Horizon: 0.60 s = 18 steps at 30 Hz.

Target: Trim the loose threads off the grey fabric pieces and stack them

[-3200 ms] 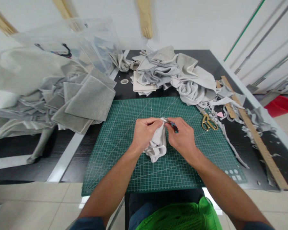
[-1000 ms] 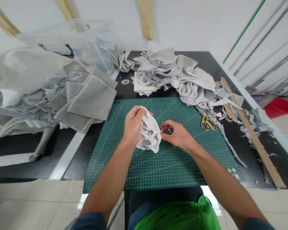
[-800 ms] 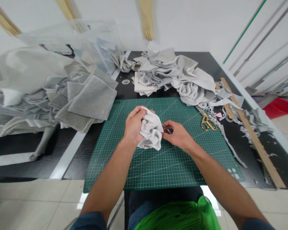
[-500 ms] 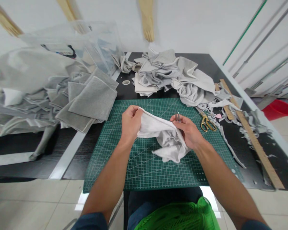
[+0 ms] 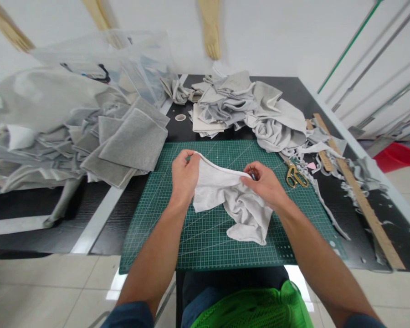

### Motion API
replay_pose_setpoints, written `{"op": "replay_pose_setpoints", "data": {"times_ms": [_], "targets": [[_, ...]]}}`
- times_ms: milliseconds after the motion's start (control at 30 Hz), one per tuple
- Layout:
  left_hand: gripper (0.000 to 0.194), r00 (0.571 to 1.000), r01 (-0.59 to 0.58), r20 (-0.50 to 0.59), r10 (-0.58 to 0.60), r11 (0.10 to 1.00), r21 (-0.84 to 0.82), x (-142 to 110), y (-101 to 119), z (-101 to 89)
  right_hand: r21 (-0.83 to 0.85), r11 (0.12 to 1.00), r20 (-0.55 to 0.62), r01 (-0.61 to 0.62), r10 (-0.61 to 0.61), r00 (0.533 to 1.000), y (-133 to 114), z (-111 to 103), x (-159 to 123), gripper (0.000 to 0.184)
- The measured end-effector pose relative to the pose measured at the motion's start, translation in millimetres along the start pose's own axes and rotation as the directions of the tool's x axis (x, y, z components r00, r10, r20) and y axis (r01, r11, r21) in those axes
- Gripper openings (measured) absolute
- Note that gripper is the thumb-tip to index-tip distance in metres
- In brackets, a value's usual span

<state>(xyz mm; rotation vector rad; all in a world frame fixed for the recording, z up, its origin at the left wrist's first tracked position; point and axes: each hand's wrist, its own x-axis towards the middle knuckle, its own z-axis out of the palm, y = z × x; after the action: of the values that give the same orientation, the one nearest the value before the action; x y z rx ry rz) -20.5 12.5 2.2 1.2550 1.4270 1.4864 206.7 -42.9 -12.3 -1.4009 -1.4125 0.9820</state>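
Observation:
Stretched between my two hands is a light grey piece of fabric (image 5: 212,182), its rolled upper edge pulled nearly straight. My left hand (image 5: 185,175) pinches the left end of that edge. The right end is gripped by my right hand (image 5: 264,182), and a small dark metallic item, too little seen to name, shows among its fingers. Below the edge the rest of the fabric hangs in crumpled folds over a green cutting mat (image 5: 150,218). Gold-handled scissors (image 5: 295,175) lie right of my right hand, at the mat's edge.
Stacked grey fabric pieces (image 5: 133,141) cover the left side, before a clear plastic bin (image 5: 146,64). Behind the mat sits another fabric heap (image 5: 232,100). Wooden rulers (image 5: 362,196) and scraps lie at right. A white ring (image 5: 180,117) rests on the black table (image 5: 105,237).
The fabric has spread and hangs lower, with more of its face showing beneath the edge. My right hand has turned slightly; my left hand has barely shifted.

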Motion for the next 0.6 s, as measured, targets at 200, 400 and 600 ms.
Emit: {"op": "replay_pose_setpoints", "data": {"times_ms": [200,400,600], "targets": [[0.006,0.999,-0.020,-0.030,0.022,0.998,0.065,13,-10,-9.2,0.122,0.992,0.054,-0.002,-0.004,0.999,1,-10,2,0.035],[0.028,0.966,-0.258,0.097,0.240,0.915,0.311,7,-4,-7.2,0.142,0.981,0.147,-0.129,0.108,0.983,6,-6,0,0.052],[0.035,0.751,-0.294,0.620,0.227,0.956,0.007,-35,13,21.3,0.230,0.957,0.258,-0.178,0.117,0.959,-2,1,-5,0.054]]}}
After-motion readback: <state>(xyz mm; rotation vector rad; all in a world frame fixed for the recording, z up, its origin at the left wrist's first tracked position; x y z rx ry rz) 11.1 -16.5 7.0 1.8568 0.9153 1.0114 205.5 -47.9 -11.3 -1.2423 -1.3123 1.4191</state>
